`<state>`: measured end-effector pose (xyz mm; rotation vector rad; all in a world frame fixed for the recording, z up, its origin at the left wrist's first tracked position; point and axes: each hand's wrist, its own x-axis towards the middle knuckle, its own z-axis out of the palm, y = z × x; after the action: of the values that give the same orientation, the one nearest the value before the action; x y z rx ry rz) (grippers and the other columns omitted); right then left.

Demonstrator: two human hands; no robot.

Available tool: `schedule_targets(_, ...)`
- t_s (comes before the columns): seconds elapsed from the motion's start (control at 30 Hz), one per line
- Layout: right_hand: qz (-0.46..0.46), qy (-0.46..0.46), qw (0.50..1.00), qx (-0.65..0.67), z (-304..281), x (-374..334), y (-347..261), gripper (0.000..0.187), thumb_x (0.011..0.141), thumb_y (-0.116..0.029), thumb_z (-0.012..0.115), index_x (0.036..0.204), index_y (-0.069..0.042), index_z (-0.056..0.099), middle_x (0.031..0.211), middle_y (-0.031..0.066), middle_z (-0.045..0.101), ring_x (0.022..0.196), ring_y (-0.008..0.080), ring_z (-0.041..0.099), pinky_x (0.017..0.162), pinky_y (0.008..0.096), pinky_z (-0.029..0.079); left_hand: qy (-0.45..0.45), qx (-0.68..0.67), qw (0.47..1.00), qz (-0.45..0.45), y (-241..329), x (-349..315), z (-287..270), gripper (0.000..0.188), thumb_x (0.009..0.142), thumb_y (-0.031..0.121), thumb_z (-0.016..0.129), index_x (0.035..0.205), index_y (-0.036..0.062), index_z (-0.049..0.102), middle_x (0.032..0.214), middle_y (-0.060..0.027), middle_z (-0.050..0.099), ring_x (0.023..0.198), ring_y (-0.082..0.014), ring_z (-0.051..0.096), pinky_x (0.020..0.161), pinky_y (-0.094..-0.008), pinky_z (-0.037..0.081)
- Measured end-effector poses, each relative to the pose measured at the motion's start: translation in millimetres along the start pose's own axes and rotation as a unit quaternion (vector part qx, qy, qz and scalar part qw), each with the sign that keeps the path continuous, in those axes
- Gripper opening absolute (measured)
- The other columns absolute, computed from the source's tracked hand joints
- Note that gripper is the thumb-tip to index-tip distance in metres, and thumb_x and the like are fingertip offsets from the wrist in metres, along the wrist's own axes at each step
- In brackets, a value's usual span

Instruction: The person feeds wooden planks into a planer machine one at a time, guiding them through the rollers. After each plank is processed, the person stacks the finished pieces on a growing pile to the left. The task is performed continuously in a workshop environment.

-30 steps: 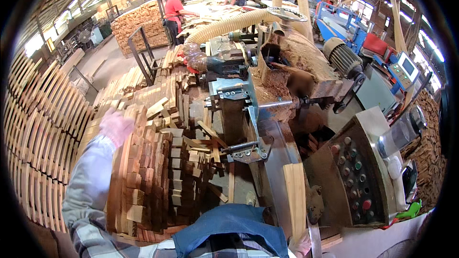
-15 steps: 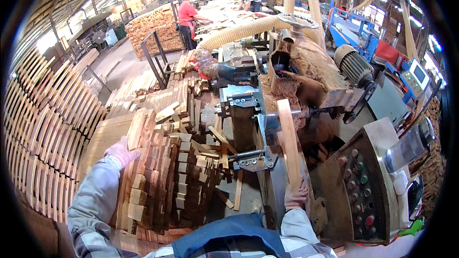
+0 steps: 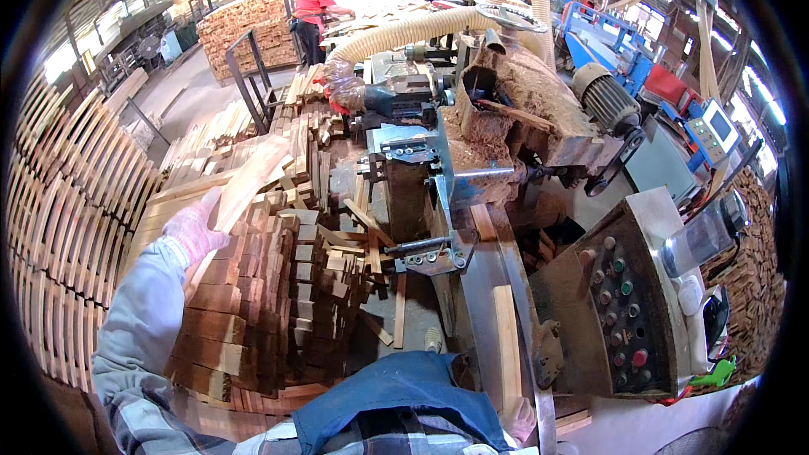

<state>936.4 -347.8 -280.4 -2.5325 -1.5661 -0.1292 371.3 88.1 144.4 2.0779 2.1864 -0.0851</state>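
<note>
1. Slats (image 3: 63,244) stand stacked at the far left.
2. The gloved left hand (image 3: 195,227) has its grip clamped on 1 edge of a pale board (image 3: 244,181), tilted over the timber stack (image 3: 253,303); an off-centre hold could let it twist or knock top pieces loose.
3. On the machine's metal bed (image 3: 479,286) lie 1 strip (image 3: 506,337) and, farther up, 1 short piece (image 3: 483,223); a skewed strip could jam against it.
4. The right hand (image 3: 521,420) is at the strip's near end; I cannot tell whether its grip is closed.
</note>
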Motion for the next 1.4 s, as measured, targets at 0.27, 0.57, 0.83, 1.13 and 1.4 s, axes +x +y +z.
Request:
schedule_targets(0.27, -0.109, 0.02, 0.994, -0.012, -3, 184, -69, 0.041, 0.082, -0.025, 0.071, 0.119, -0.01, 0.06, 0.124, 0.0149, 0.057, 0.118, 0.0388, 0.053, 0.103, 0.0529, 0.042, -0.099, 0.345, 0.929, 0.095, 97, 17, -36, 0.081, 0.085, 0.017, 0.071, 0.155, 0.0178, 0.03, 0.12, -0.0172, 0.063, 0.114, -0.0343, 0.064, 0.095, -0.0471, 0.053)
schedule_targets(0.57, -0.096, 0.136, 0.98, 0.106, 78, 352, -150, 0.025, 0.084, -0.02, 0.067, 0.107, -0.012, 0.063, 0.115, 0.0117, 0.06, 0.104, 0.0351, 0.057, 0.086, 0.0491, 0.047, -0.163, 0.498, 0.798, 0.299, 217, 52, -2, 0.079, 0.087, 0.021, 0.073, 0.155, 0.0187, 0.033, 0.121, -0.0152, 0.064, 0.113, -0.0277, 0.065, 0.093, -0.0472, 0.055)
schedule_targets(0.83, -0.309, -0.009, 0.874, 0.376, -120, 290, -256, 0.106, 0.073, -0.034, 0.087, 0.157, -0.006, 0.029, 0.133, 0.0264, 0.058, 0.125, 0.0431, 0.056, 0.106, 0.0476, 0.045, -0.14, 0.381, 0.717, 0.567, 308, 39, 72, 0.041, 0.083, 0.021, 0.072, 0.124, 0.0182, 0.063, 0.087, -0.0106, 0.07, 0.08, -0.0305, 0.073, 0.064, -0.0446, 0.06)
schedule_targets(1.13, -0.052, 0.038, 0.957, 0.283, -65, 131, -130, 0.092, 0.069, -0.033, 0.086, 0.144, -0.001, 0.045, 0.108, 0.026, 0.068, 0.098, 0.0443, 0.067, 0.085, 0.0501, 0.054, 0.198, 0.283, 0.678, 0.649, 285, 4, 75, 0.066, 0.089, 0.043, 0.064, 0.144, 0.0128, 0.044, 0.148, -0.0151, 0.049, 0.143, -0.0342, 0.04, 0.121, -0.0516, 0.031)
schedule_targets(1.4, 0.102, -0.037, 0.994, -0.033, -28, -27, 7, 0.085, 0.073, -0.031, 0.08, 0.144, -0.002, 0.044, 0.118, 0.0204, 0.065, 0.11, 0.0407, 0.062, 0.093, 0.0517, 0.051, 0.116, 0.082, 0.967, 0.213, 97, -5, -46, 0.075, 0.083, 0.02, 0.075, 0.15, 0.0089, 0.046, 0.147, -0.0156, 0.053, 0.14, -0.0315, 0.046, 0.119, -0.0422, 0.035)
